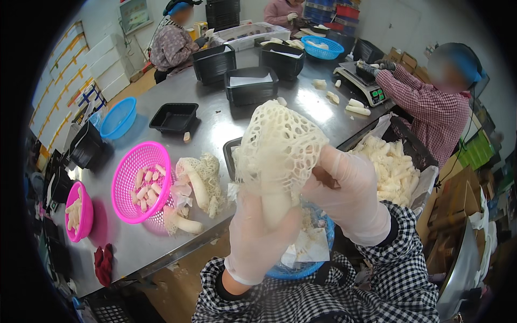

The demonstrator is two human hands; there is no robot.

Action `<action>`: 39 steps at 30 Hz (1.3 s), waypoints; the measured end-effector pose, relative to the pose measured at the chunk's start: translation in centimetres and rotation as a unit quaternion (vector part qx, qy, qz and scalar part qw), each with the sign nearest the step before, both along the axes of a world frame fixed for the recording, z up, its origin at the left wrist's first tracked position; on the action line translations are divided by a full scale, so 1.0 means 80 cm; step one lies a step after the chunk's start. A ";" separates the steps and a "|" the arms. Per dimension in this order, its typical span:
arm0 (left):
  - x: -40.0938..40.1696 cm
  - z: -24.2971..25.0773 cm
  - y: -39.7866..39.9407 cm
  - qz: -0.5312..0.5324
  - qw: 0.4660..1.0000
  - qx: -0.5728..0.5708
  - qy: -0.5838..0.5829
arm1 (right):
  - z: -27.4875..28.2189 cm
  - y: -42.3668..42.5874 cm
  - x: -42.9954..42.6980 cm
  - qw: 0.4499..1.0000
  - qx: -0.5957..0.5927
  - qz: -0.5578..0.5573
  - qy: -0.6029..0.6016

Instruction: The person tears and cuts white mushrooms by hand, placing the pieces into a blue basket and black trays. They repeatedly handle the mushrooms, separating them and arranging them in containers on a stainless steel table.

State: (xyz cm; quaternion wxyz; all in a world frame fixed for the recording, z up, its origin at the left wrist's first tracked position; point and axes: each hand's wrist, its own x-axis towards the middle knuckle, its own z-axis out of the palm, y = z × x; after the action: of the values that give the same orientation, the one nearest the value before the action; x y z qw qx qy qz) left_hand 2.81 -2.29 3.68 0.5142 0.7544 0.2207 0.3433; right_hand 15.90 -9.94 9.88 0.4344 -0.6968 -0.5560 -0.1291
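Note:
A white bamboo mushroom [274, 161] with a lacy, net-like skirt is held up in front of me. My left hand [262, 238], in a thin translucent glove, is closed round its thick stem. My right hand [347, 189], gloved alike, pinches the right edge of the net between thumb and fingers. Below the hands is a blue basin [299, 274] lined with plastic, with scraps and white paper in it. To the left, more netted mushrooms [200, 181] lie on the steel table [161, 250] beside a pink basket [141, 181] of short pale pieces.
Black trays [173, 117] stand on the table, several in stacks. At right, a lined crate [387, 169] is heaped with pale mushrooms. A co-worker [436, 101] handles a tray at a scale [363, 84]; two other people work at the far side. A dark red cloth [104, 264] lies near the table's edge.

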 end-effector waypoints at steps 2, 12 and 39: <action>0.003 -0.001 0.005 0.019 0.999 0.027 0.005 | -0.005 -0.003 -0.005 0.992 -0.019 0.006 0.121; -0.011 0.018 0.032 -0.003 0.952 -0.288 -0.108 | 0.012 -0.030 -0.011 0.862 -0.118 0.091 0.485; -0.019 -0.041 0.046 -0.234 0.834 -0.463 -0.187 | -0.068 0.018 -0.030 0.988 -0.021 0.027 0.152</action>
State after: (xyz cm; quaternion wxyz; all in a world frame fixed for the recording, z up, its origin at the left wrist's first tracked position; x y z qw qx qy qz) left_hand 1.29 1.35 0.37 0.9001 0.3780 0.0703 0.2050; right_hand 13.49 -8.53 4.41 0.5026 -0.7021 -0.5045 0.0014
